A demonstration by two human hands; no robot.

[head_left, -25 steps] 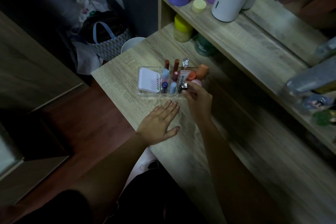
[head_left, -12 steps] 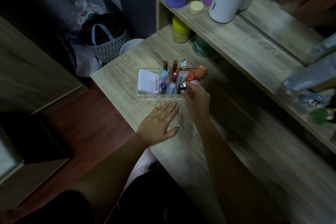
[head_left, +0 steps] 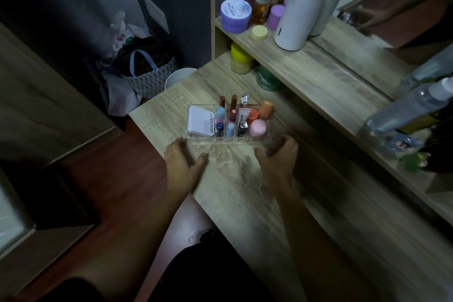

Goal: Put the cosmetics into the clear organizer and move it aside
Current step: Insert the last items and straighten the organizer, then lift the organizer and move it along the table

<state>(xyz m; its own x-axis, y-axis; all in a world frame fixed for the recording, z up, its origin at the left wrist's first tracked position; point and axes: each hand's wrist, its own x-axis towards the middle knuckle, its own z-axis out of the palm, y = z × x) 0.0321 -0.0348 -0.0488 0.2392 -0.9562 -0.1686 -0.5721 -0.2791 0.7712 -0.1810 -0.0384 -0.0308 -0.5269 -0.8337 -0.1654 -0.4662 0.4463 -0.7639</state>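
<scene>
Organizer (head_left: 229, 122) sits on counter (head_left: 245, 191) near far-left corner, close to left edge; cosmetics already inside, several tubes standing tall in narrow slots. Left hand (head_left: 182, 163) and right hand (head_left: 278, 158) both open, cupped just short of near corners, empty. Risks: uneven push tilts tray, upright tubes topple or spill; clear smooth walls may slip from grasp; shove leftward could send it off edge.

organizer (head_left: 196, 137): 1 | hands: 2 | purple jar (head_left: 235, 15): 1 | white cylinders (head_left: 302, 11): 2
</scene>
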